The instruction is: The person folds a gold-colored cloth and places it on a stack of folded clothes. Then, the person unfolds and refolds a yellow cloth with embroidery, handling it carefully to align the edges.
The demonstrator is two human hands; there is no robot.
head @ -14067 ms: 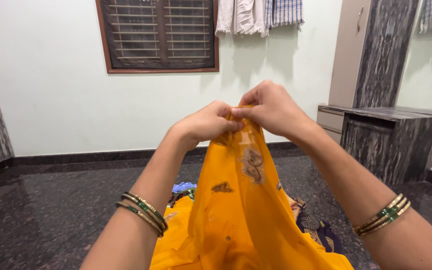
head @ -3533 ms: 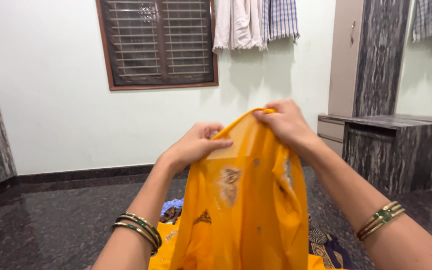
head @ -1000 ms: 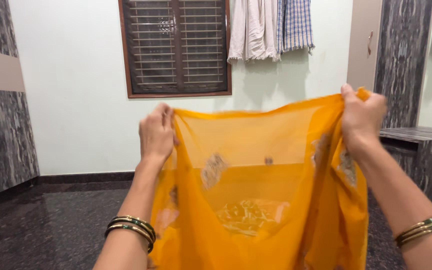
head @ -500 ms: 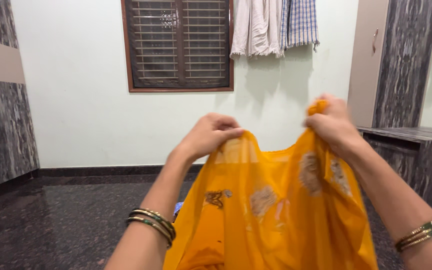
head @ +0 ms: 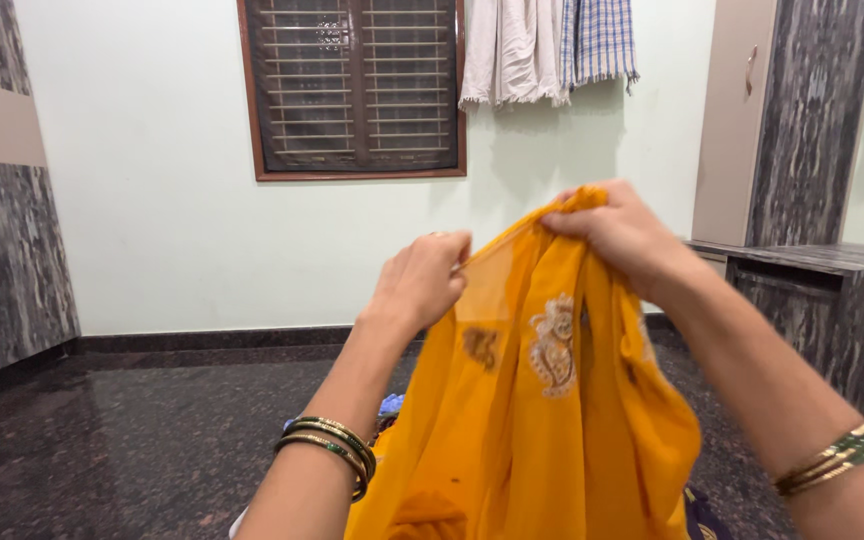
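Head view: left hand (head: 420, 285) and right hand (head: 620, 232), each grip pinched shut on the orange cloth (head: 552, 400) upper edge, held it raised at centre, draping toward 6 o'clock.

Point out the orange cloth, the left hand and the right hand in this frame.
orange cloth (head: 542, 420): head view, on the hanging middle of the fabric, below the embroidered motif.
left hand (head: 420, 285): head view, on the back of the hand, pinching the cloth's top edge.
right hand (head: 620, 232): head view, on the back of the hand, gripping the bunched top edge.
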